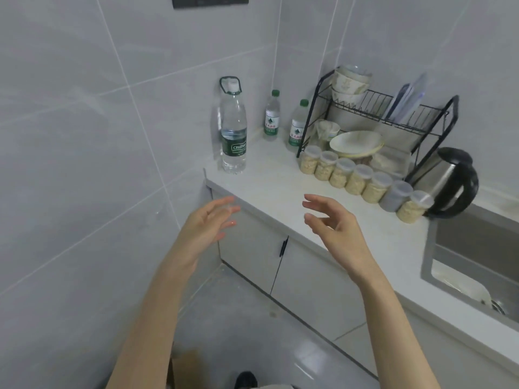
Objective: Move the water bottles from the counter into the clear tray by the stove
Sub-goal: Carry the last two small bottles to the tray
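I see both hands wide, empty: left hand (209, 223), right hand (331, 220). Large bottle (233, 127) upright on tabletop (269, 175), ahead, nearer left hand.

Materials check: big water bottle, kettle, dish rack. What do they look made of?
Big water bottle: clear glossy plastic, probably PET; see-through, with ribbed sides. Kettle: brushed metal body, likely stainless, with soft reflections; its black handle looks plastic. Dish rack: thin wire in a black, fairly matte coating; the metal beneath cannot be told.
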`<action>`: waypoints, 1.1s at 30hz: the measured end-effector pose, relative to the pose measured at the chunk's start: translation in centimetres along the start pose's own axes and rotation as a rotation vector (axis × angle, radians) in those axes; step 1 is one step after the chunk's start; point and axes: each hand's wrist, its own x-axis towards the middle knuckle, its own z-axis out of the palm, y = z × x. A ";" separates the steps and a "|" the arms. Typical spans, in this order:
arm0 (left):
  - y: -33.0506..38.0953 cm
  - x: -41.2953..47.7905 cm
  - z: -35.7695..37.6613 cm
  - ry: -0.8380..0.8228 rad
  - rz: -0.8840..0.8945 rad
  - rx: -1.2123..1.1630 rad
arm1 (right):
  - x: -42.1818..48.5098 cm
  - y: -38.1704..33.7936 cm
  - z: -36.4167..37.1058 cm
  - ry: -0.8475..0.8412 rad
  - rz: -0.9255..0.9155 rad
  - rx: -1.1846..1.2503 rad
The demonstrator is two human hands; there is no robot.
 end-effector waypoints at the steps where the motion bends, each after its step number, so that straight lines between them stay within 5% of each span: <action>1: 0.5 1.3 -0.1 -0.002 -0.002 0.001 | 1.3 0.0 0.3 0.009 0.004 -0.002; 12: 3.9 17.4 0.7 -0.142 0.022 0.046 | 18.1 1.0 3.0 0.054 -0.005 -0.035; 20: 7.9 32.3 3.9 -0.162 0.201 0.215 | 34.2 2.7 1.7 0.109 -0.041 -0.224; 27: 12.7 42.6 4.2 0.028 0.641 0.750 | 47.0 3.0 1.2 0.054 -0.187 -0.552; 33: 14.2 48.1 2.8 0.140 0.793 1.139 | 54.8 4.6 2.3 0.021 -0.112 -0.951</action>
